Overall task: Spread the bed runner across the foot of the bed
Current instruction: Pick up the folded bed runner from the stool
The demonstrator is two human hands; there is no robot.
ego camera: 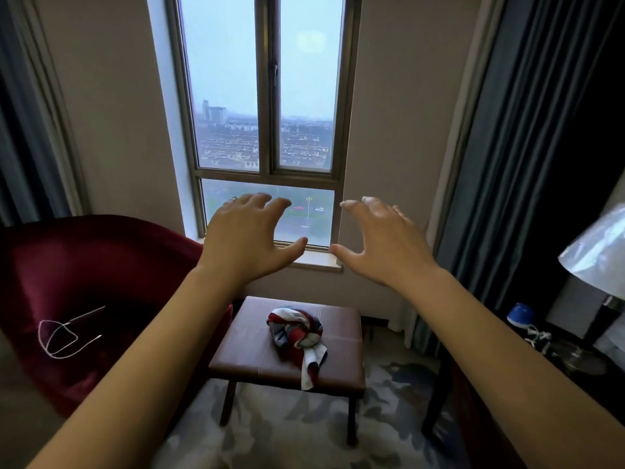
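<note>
Before a tall grey-framed window (267, 96) our left hand (248, 238) and right hand (382, 245) hover, fingers (280, 204) spread and empty, likely poised for the crumpled red-white-blue cloth (299, 336) at the brown leather bench's (243, 353) centre.

Crumpled cloth (297, 335), red, white and navy, lies heaped on a brown padded stool (250, 350). One tail drapes over the near edge. Cannot tell if it is the bed runner.
</note>
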